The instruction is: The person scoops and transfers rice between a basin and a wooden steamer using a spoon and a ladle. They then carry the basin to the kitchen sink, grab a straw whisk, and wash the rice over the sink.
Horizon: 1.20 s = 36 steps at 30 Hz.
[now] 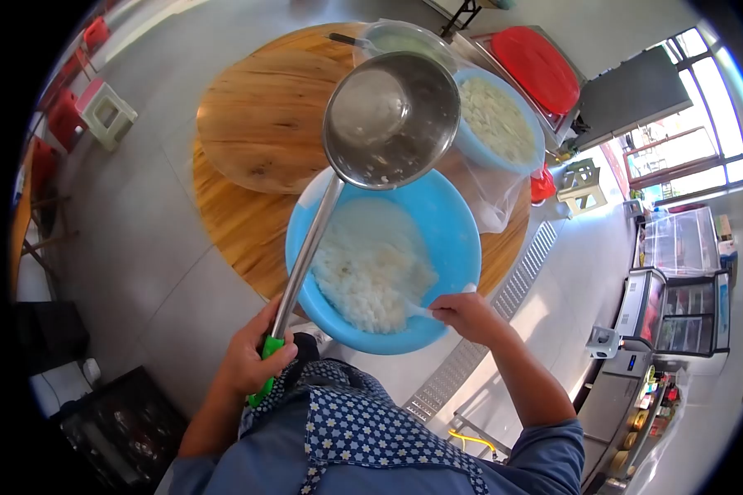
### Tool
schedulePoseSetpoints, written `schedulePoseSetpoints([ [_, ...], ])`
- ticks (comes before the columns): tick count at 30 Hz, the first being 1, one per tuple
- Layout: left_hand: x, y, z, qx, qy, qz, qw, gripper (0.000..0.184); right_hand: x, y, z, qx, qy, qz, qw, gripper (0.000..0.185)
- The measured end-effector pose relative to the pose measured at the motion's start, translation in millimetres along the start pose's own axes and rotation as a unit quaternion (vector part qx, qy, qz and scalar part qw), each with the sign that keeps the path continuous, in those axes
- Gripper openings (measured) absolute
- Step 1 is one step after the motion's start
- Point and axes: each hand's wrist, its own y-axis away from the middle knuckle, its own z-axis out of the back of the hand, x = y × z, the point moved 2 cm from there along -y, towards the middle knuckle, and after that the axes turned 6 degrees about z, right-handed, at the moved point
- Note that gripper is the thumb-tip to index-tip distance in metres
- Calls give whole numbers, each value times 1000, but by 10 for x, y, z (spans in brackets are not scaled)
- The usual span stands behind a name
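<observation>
My left hand is closed round the green grip of a long-handled metal ladle. The ladle's wide bowl hangs over the far rim of a light blue basin, with a few white bits stuck inside it. White, rice-like food lies in the basin. At the basin's near right rim, my right hand grips the handle of a pale rice paddle. The paddle's far end is blurred against the rice, so its shape is hard to make out.
The basin stands on a round wooden table beside a wooden lid or board. Behind it are a second blue basin of pale shredded food and a clear-covered tub. A metal drain grate runs along the floor to the right.
</observation>
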Motion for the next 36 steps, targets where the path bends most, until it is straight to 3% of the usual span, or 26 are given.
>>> schedulePoseSetpoints([
  [6,-76,90,112,-10,19,6,1000,77,48,-563,-295,24,-124,48,991,19],
  [8,-110,126,152,-26,11,15,999,77,-2,-778,-333,52,-208,-47,976,19],
  [14,-200,262,267,-44,28,25,998,77,-268,-976,-355,107,-316,-48,942,20],
  [18,-254,353,325,-54,72,45,995,79,-321,-920,-189,109,-305,-41,945,21],
  [27,-290,538,227,-42,84,59,994,81,-145,-149,221,-16,-330,-71,941,20],
  [30,-301,618,126,-34,83,70,994,80,-156,128,310,-80,-392,-77,913,22],
  [32,-249,621,62,-23,83,67,994,80,-212,279,395,-107,-429,-30,897,23],
  [36,-225,767,-114,15,26,76,997,77,47,534,631,-179,-426,-26,886,23],
])
